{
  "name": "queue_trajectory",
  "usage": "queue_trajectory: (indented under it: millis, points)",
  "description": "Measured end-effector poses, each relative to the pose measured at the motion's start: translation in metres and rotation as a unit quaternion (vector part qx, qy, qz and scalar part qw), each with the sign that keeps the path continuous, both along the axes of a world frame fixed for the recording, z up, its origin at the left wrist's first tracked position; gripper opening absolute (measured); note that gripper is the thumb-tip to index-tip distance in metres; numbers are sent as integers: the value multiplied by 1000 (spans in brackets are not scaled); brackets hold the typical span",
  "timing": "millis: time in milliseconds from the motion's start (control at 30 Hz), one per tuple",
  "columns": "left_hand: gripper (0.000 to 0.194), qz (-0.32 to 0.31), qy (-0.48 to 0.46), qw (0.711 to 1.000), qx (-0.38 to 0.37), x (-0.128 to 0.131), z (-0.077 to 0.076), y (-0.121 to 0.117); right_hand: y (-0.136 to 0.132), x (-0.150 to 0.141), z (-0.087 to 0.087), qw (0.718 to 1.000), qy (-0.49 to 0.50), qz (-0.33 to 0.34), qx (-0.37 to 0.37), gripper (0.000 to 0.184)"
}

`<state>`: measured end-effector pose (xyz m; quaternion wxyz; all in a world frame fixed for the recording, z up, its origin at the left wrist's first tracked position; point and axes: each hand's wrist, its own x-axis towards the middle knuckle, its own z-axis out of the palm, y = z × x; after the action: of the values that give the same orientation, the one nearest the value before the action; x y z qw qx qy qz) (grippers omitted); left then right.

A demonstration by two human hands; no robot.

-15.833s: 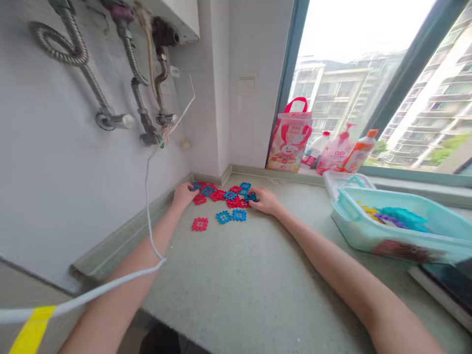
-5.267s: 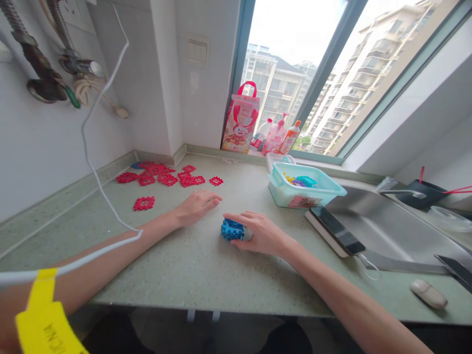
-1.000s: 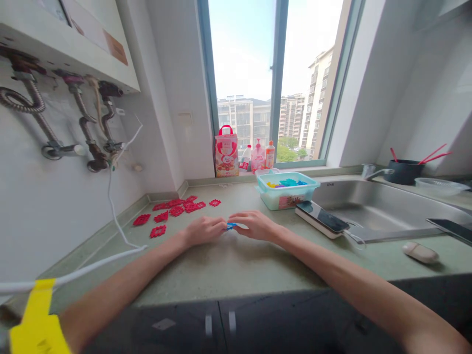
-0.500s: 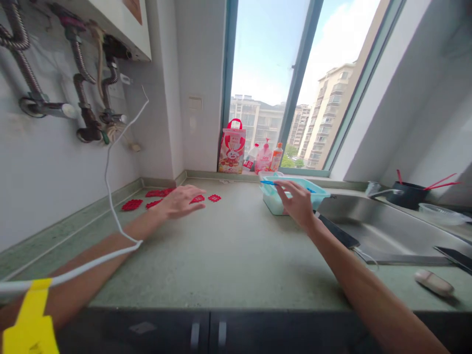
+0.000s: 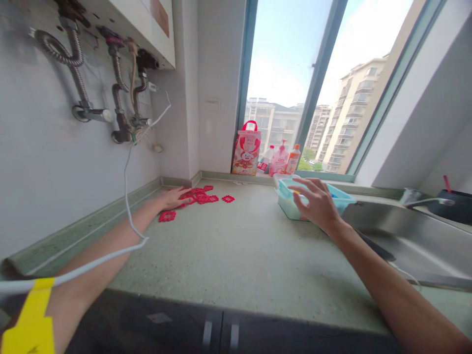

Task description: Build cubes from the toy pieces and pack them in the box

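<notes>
My left hand [image 5: 174, 198] lies flat with its fingers stretched out over a cluster of flat red openwork pieces [image 5: 201, 195] on the counter, hiding some of them. One red piece [image 5: 167, 216] sits nearer to me, below that hand, and another red piece [image 5: 228, 198] lies apart to the right. Above the front rim of a light turquoise plastic basket [image 5: 291, 209] is my right hand [image 5: 317, 200], its thumb and fingers apart with nothing seen between them. Something blue [image 5: 334, 194] shows inside the basket; a small yellow bit is by the fingertips.
A white cable [image 5: 127, 196] hangs across my left forearm, with a yellow tag [image 5: 31, 319] on it. The sink [image 5: 416, 246] is at right, a dark flat object [image 5: 376, 246] by its edge. A red-handled bag [image 5: 247, 153] and several bottles [image 5: 279, 160] stand at the window.
The blue item in my right hand is gone from its fingers, which have spread above the basket. My left hand has moved over the red pieces, now bunched together. The view has turned left.
</notes>
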<state>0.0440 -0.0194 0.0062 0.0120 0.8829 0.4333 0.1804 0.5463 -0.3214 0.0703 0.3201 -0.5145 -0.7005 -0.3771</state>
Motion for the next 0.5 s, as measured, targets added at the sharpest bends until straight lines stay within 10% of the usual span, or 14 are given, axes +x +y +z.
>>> queue_trajectory:
  millis: [200,500]
  points:
    - [91,-79,122,987,-67,51,9,-31,10,-63,-37,976,15,160,-150,34]
    - [81,-187,98,971,-110,100,11,-78,96,-77,-89,897,182,83,-393,87]
